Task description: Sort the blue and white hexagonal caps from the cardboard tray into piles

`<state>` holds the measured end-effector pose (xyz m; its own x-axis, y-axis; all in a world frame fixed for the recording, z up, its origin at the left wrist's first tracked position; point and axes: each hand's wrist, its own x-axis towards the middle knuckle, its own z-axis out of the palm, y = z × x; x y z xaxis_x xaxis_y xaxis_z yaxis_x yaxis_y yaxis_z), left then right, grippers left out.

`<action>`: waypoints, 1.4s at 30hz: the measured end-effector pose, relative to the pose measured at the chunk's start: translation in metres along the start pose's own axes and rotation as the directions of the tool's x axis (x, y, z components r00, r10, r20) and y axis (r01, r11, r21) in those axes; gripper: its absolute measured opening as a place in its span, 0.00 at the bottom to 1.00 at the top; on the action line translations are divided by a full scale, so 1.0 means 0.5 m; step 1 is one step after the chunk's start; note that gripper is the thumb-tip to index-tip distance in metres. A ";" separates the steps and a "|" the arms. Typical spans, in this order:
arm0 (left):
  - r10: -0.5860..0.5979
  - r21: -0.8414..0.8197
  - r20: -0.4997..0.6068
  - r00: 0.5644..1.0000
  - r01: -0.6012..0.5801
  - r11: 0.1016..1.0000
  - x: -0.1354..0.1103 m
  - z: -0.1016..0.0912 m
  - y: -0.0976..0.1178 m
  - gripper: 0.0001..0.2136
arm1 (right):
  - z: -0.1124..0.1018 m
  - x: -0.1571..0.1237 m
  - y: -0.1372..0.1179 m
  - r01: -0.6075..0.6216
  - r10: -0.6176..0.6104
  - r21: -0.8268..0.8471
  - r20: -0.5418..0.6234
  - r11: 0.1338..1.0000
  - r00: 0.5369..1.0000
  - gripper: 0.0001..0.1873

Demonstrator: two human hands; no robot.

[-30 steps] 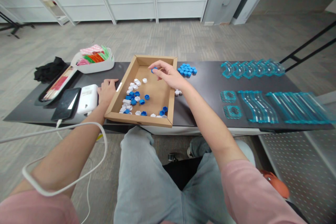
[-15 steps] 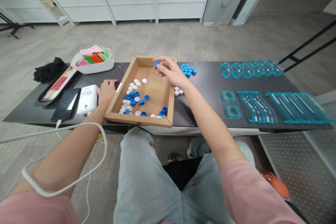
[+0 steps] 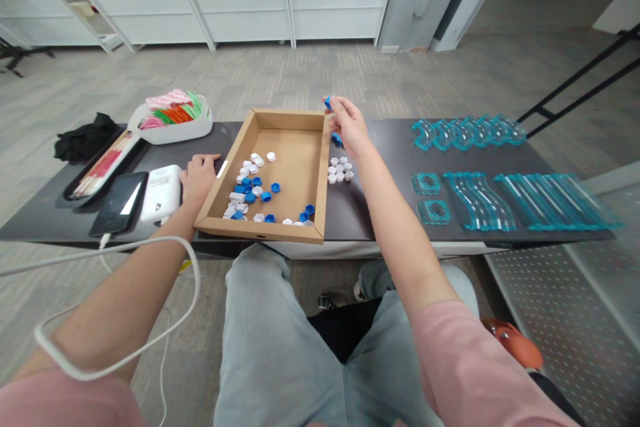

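At the far right corner of the cardboard tray (image 3: 322, 180), raised: one blue hexagonal piece (image 3: 328, 102), pinched in our right grip (image 3: 349, 125), thumb to fingers. Alongside, on the bench (image 3: 395, 147): blue pieces (image 3: 337, 140), partly hidden; nearer us, white hexagonal pieces (image 3: 340, 168). Left of the tray: our left grip (image 3: 198, 177), palm down, loosely open, nothing seen in it.

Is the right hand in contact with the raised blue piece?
Touching: the head view shows the right hand pinching the blue piece at its fingertips.
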<state>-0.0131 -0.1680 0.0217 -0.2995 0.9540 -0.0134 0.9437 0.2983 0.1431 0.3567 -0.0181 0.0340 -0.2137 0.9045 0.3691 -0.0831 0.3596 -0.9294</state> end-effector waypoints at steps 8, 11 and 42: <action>0.003 0.011 0.013 1.000 -0.003 1.000 0.002 0.000 0.000 0.29 | -0.168 0.002 0.054 -0.185 -0.025 -0.438 -0.432 0.880 0.902 0.16; 0.000 0.019 0.013 1.000 -0.001 1.000 0.001 0.001 0.000 0.29 | -0.214 -0.022 0.044 -0.382 0.048 -0.554 -0.522 0.740 0.851 0.13; 0.007 0.037 -0.006 1.000 -0.007 0.999 0.004 0.005 -0.005 0.30 | -0.199 -0.049 0.009 -0.540 0.399 -0.583 -0.363 0.607 0.842 0.22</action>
<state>-0.0155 -0.1668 0.0189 -0.2935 0.9559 -0.0064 0.9504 0.2925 0.1060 0.4585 -0.0159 0.0208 0.1406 0.9883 -0.0598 0.6324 -0.1362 -0.7626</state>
